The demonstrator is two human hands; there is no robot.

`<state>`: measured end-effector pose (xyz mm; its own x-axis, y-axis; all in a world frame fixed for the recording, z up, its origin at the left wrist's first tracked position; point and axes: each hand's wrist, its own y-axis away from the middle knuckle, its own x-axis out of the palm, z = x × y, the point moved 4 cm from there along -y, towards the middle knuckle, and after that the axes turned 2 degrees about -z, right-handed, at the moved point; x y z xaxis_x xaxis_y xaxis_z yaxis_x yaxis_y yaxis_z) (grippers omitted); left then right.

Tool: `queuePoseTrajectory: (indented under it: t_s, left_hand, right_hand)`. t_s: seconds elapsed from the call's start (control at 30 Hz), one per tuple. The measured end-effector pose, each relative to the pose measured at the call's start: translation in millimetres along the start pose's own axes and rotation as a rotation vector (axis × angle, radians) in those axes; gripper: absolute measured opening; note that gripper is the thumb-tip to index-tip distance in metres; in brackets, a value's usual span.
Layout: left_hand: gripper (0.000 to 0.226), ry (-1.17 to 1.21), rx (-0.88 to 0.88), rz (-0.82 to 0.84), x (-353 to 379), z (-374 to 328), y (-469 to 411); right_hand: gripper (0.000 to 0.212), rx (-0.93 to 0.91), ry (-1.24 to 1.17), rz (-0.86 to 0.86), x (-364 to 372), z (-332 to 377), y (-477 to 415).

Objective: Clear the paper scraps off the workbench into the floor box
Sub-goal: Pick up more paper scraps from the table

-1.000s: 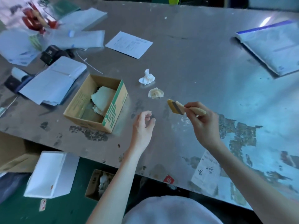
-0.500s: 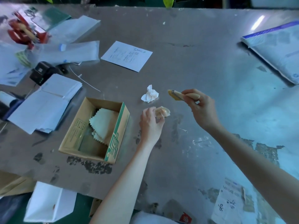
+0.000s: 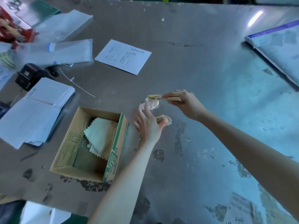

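Head view. Brush (image 3: 163, 97): long axis level, bristle end pointing left, pinched in the right hand (image 3: 184, 103) directly over the white crumpled scrap (image 3: 152, 105) on the bench (image 3: 202, 65). Beige scrap (image 3: 167, 119): gripped under the left hand's (image 3: 148, 125) thumb, apparently still touching the bench. Since half a second ago, the left fingers have spread forward onto the white scrap. Both forearms extended.

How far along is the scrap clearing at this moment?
Done: nothing visibly binned. In hand: the left hand pinches the beige scrap while reaching for the white scrap; the right hand holds a small brush. Left: carrying both to the floor box, out of view.
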<state>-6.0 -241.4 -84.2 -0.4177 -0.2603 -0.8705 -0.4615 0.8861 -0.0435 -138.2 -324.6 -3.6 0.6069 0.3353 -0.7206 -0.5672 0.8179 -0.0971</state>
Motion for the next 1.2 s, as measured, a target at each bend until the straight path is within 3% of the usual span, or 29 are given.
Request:
queuePoseTrajectory:
  t_s: [0.37, 0.5, 0.6, 0.73, 0.93, 1.2]
  left_hand:
    - [0.077, -0.015, 0.126, 0.036, -1, 16, 8]
    - [0.069, -0.026, 0.13, 0.045, -3, 15, 14]
    - [0.064, -0.018, 0.146, 0.037, -6, 11, 18]
    - [0.055, 0.045, 0.158, 0.046, -5, 13, 23]
    - [0.039, 0.333, 0.149, 0.098, -9, 5, 33]
    - [0.029, 0.356, 0.151, 0.099, -24, -1, 51]
  right_hand:
    - [0.01, 0.089, -0.224, 0.004, -10, -8, 40]
    - [0.011, 0.244, -0.39, -0.19, -19, -13, 45]
    - [0.015, 0.295, -0.324, -0.315, -22, -12, 54]
    - [0.015, 0.318, -0.248, -0.354, -15, -9, 67]
    - [0.012, 0.379, -0.299, -0.396, -1, 7, 85]
    - [0.013, 0.41, -0.447, -0.473, -2, 15, 102]
